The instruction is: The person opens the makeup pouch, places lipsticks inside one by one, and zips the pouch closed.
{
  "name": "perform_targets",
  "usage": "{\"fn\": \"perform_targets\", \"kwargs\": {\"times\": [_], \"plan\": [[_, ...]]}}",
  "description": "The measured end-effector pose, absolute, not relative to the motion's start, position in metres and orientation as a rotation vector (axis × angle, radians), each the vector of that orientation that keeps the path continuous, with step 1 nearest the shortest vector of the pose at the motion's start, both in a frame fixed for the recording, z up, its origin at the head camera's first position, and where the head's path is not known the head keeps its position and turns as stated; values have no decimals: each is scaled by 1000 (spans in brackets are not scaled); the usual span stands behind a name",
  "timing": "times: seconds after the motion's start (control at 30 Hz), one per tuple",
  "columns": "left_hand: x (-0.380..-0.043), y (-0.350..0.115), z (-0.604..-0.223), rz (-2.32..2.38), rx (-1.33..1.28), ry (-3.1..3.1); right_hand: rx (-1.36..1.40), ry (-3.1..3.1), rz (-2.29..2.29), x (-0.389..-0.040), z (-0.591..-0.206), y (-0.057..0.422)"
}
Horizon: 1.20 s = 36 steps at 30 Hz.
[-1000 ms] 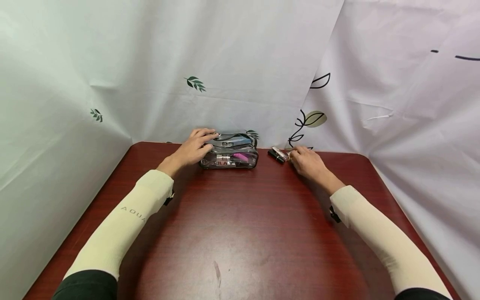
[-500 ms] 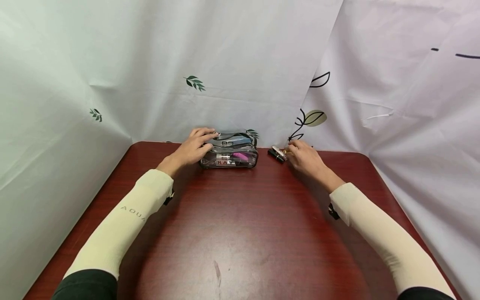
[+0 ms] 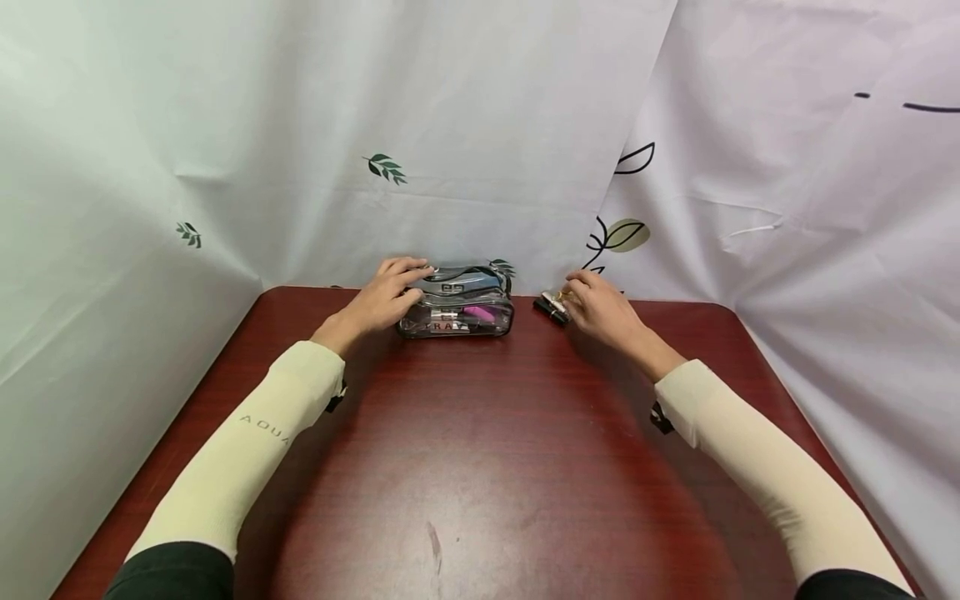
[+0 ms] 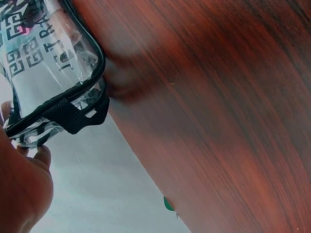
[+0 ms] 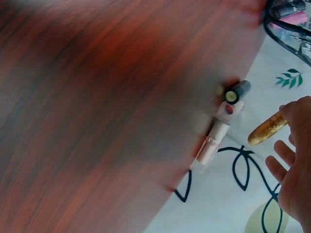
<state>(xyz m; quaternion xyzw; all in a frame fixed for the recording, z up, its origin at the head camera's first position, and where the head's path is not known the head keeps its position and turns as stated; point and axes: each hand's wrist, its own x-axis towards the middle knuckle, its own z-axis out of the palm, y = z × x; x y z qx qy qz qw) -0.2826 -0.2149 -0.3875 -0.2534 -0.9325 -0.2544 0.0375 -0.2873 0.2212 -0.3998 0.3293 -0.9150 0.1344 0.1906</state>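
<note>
A clear cosmetic bag [image 3: 420, 327] with black piping stands at the table's back edge, with a pink item [image 3: 480, 313] and other small items inside. My left hand [image 3: 378, 300] grips the bag's left end, fingers over the top and thumb at the front; in the left wrist view the bag's black webbing tab [image 4: 73, 116] shows. Between the fingertips of my right hand [image 3: 603, 308] is a slim gold tube [image 5: 266, 130], lifted above the table, its other end hidden by the hand. Below it lie a black tube [image 5: 239, 91] and a pale pink tube with a clear part [image 5: 214, 141].
The dark red wooden table [image 3: 465, 450] ends at a white cloth backdrop [image 3: 487, 192] printed with leaves, close behind the bag. More cloth hangs along the left and right sides.
My right hand has risen slightly and shifted left, lifting the gold tube away from the other tubes. The left hand and the bag have stayed in place.
</note>
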Motion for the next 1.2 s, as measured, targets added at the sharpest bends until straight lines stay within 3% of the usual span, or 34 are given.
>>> {"fn": "perform_targets", "kwargs": {"times": [0.57,1.2], "plan": [[-286,-210,-383,-778,-801,-2855,928,-2516,423,-285,-370,190],[-281,-214,-390,-781,-781,-2842,1031,-2369,569,-284,-364,152]]}}
